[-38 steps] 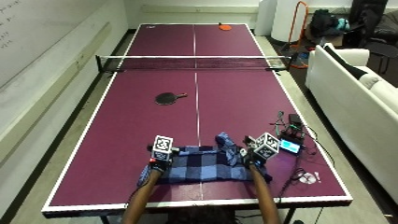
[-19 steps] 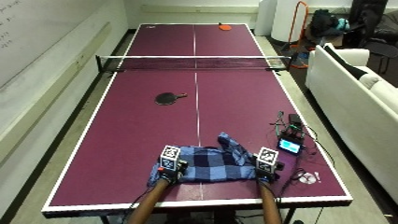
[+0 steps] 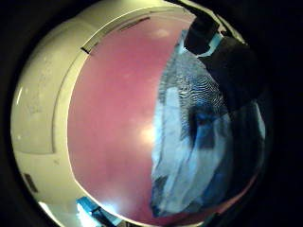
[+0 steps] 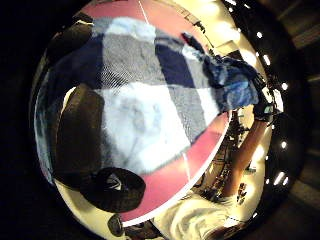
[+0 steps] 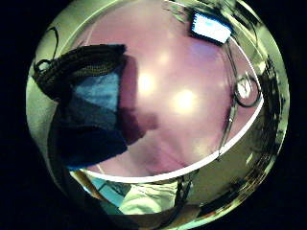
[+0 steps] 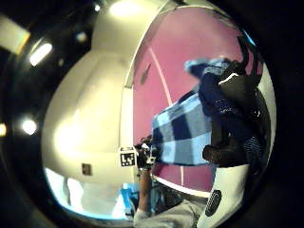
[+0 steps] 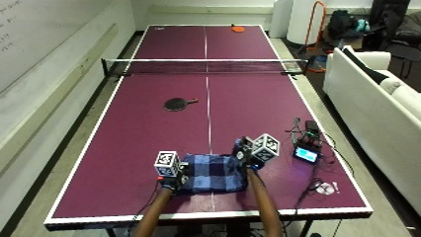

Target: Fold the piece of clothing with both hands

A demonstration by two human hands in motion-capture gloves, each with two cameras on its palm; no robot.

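Plaid shirt point(image 7: 214, 173) flat on maroon desk point(image 7: 131, 133); left hand point(image 7: 172, 178) and right hand point(image 7: 244, 157) each pinch an edge.

Clothing point(image 7: 212, 173) on table point(image 7: 131, 148) between hands, paddle point(image 7: 176, 103) beyond

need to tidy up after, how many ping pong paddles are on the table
2. A black paddle lies on the near half of the table, left of the centre line. An orange paddle lies at the far end, right of the line. None seem hidden, though the clothing could cover something.
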